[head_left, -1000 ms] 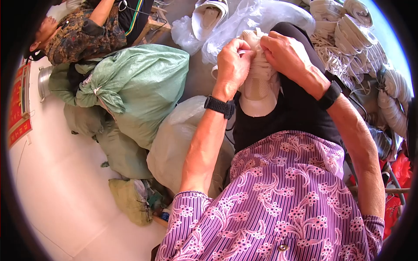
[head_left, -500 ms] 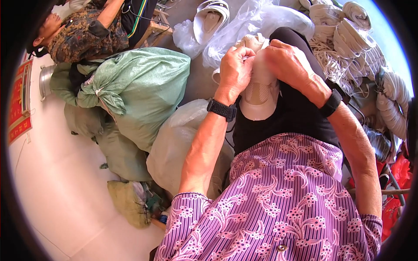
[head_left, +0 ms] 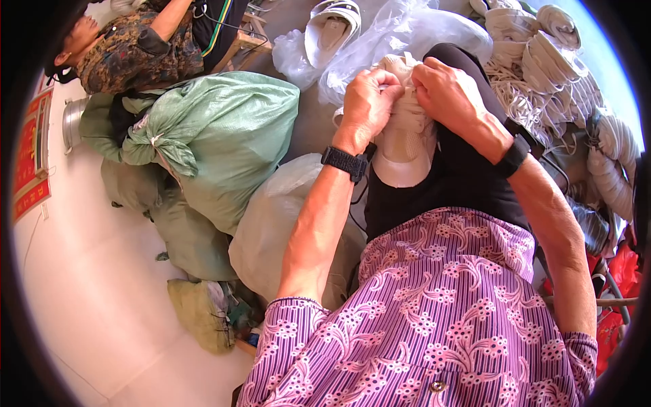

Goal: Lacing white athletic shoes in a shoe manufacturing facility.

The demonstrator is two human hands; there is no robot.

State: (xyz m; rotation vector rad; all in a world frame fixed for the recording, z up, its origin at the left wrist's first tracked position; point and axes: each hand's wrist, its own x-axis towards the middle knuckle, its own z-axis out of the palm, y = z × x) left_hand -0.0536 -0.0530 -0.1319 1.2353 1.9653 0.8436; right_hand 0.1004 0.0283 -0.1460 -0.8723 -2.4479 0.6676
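Observation:
A white shoe upper (head_left: 405, 150) with a mesh toe rests on my dark-trousered lap, its toe toward me. Crosswise lace rows show along its middle. My left hand (head_left: 369, 103) is closed at the upper's left edge, thumb and fingers pinched together. On the other side, my right hand (head_left: 451, 95) bends over the upper's right edge with its fingertips pressed together. Whatever lies in the right fingertips is too small to make out. A dark band circles each wrist.
White shoe uppers (head_left: 553, 61) are heaped at the far right beside loose white laces (head_left: 519, 102). Clear plastic (head_left: 407, 41) and another white shoe (head_left: 332, 32) lie ahead. Green sacks (head_left: 230, 129) stand at left, with a pale bag (head_left: 274, 224) nearer. A person (head_left: 135, 51) sits at far left.
My right hand, its fingers blurred over the middle of the upper before, has drawn slightly right and up. The lace rows show more clearly now. My left hand stays nearly in place.

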